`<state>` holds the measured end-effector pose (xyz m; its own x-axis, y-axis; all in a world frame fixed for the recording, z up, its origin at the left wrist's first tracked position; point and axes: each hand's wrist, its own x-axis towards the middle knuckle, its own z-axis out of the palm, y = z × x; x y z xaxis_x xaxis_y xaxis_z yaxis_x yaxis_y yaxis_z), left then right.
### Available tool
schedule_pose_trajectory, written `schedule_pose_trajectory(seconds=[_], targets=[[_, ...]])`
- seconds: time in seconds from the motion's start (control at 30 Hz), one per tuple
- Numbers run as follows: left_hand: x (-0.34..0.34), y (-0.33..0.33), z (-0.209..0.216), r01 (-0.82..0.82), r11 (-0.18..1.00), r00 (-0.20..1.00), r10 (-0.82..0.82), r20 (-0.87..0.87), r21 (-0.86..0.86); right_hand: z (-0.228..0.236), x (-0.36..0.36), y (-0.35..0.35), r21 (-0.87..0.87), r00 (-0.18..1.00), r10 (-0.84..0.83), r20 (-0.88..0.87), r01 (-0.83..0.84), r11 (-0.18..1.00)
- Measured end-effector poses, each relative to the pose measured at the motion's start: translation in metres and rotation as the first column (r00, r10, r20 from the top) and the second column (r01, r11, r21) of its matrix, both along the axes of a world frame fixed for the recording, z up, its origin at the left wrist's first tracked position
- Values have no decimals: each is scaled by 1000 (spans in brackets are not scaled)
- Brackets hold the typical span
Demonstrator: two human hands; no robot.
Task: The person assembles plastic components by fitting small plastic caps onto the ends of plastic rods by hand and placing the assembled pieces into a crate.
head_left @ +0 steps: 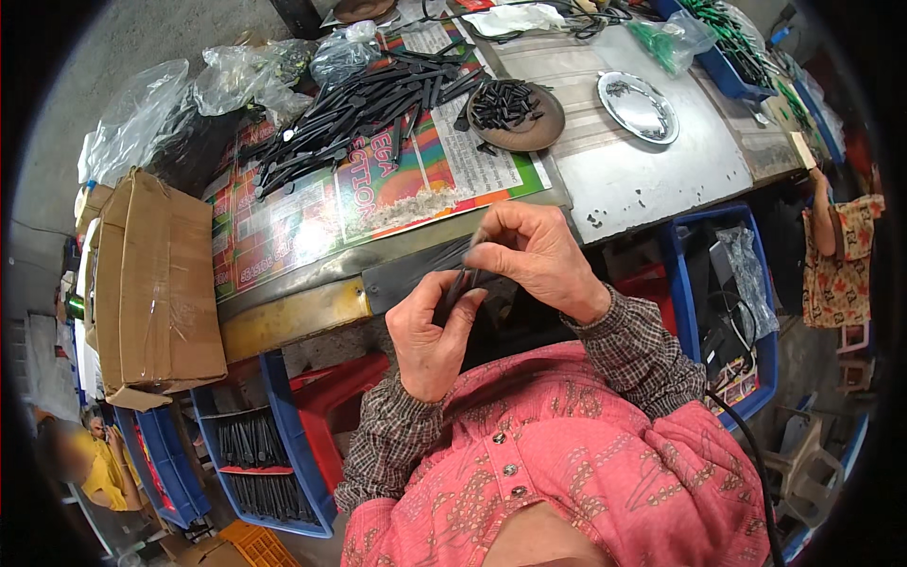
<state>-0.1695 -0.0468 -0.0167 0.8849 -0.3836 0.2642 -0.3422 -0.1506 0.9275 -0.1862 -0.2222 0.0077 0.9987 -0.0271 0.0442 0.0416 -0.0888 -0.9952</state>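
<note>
My left hand (430, 335) grips a slim black plastic piece (465, 283) just below the table's front edge. My right hand (531, 255) pinches the top end of the same piece with thumb and fingers. Both hands meet above my lap, over a pink patterned garment. A heap of long black plastic strips (354, 109) lies on a colourful newspaper (378, 189) on the table ahead. A brown dish (539, 132) holds several short black parts (504, 102).
A shiny metal plate (639, 106) sits on the grey metal tabletop (642, 170). A cardboard box (156, 283) stands left. Blue crates (274, 454) with black parts are below left, another blue crate (727, 283) right. Clear plastic bags (142, 113) lie at the back left. Another person (94, 463) sits lower left.
</note>
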Motion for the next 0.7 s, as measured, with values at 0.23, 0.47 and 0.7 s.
schedule_pose_trajectory(seconds=[0.23,0.47,0.7], targets=[[-2,0,0,18,999,999,-17,-32,27,-10,0,-6,212,999,44,28,-49,976],[1,1,1,4,1000,1000,-5,-22,-15,6,0,6,285,999,24,-23,-16,958],[0,1,-4,1,997,1000,-1,-1,76,-10,5,5,125,994,-27,108,13,992]])
